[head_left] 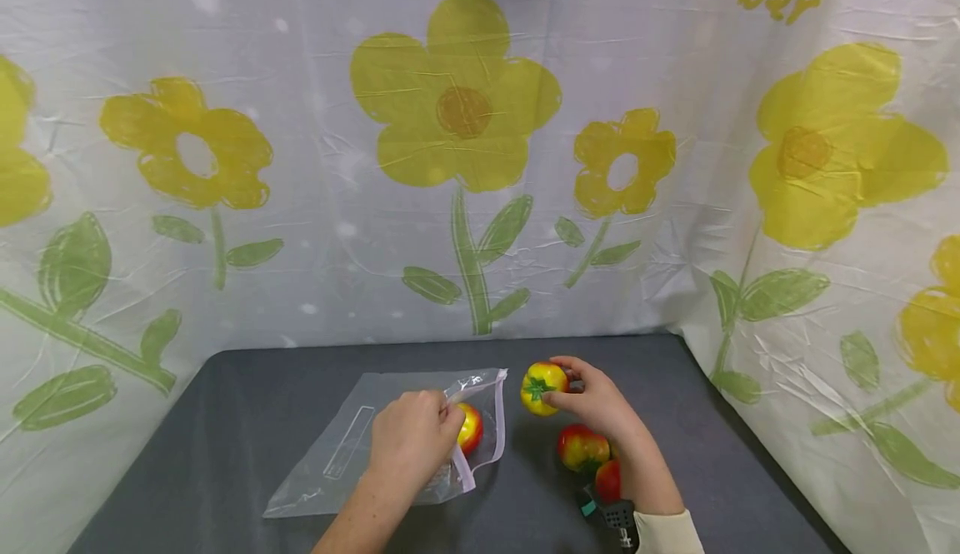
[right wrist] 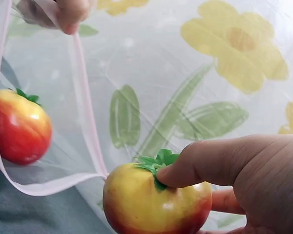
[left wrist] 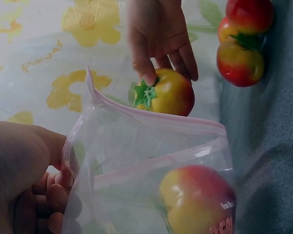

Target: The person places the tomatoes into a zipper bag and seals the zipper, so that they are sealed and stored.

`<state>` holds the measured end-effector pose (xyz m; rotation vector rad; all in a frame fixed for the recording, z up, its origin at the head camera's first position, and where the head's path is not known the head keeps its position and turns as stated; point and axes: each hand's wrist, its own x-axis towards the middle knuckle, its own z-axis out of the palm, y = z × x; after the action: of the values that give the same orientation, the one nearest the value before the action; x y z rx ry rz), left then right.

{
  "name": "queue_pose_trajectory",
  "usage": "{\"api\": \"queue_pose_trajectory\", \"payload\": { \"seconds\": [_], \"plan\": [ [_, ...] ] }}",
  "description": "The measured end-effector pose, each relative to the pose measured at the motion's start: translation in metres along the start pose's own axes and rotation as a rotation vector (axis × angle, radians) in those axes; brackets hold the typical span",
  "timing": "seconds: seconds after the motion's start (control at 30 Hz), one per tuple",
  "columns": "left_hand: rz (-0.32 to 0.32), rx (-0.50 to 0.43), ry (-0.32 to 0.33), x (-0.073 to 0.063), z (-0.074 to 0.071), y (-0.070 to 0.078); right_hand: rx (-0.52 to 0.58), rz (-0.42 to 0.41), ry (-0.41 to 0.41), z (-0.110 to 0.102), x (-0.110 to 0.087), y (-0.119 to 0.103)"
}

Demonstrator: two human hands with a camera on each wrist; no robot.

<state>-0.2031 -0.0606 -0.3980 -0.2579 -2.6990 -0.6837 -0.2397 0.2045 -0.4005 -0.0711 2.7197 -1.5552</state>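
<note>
As I look on from far away, I have the left hand (head_left: 416, 433) pinching the rim of a clear bag (head_left: 352, 429), and the bag's mouth is open. In my right hand (head_left: 600, 400) I hold a yellow and red fruit (head_left: 542, 389), with the thumb on its green leafy top. It is up in the air, just outside the bag's mouth. One red and yellow fruit (head_left: 470, 431) is inside the bag. Two more fruits (head_left: 582, 448) sit close together on the gray counter (head_left: 247, 421), near my right wrist. Behind is a flowery sheet (head_left: 322, 204).

a curtained booth: flower-printed sheeting (head_left: 330, 162) borders a dark table (head_left: 247, 412).
</note>
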Motion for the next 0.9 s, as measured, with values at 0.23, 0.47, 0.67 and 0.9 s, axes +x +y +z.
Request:
{"api": "queue_pose_trajectory", "payload": {
  "seconds": [0.23,0.47,0.67,0.9],
  "plan": [
    [-0.016,0.001,-0.003,0.001,-0.001,0.001,0.024,-0.023,-0.030,0.013,0.000,-0.005],
    [-0.040,0.004,-0.019,0.001,-0.001,0.002,0.015,-0.015,-0.082,0.022,-0.002,-0.010],
    [-0.034,0.001,-0.009,0.001,-0.001,0.001,-0.007,-0.019,-0.126,0.027,-0.003,-0.013],
    [-0.036,-0.006,-0.018,0.001,-0.001,0.001,-0.031,-0.070,-0.179,0.033,-0.004,-0.015]
  ]
}}
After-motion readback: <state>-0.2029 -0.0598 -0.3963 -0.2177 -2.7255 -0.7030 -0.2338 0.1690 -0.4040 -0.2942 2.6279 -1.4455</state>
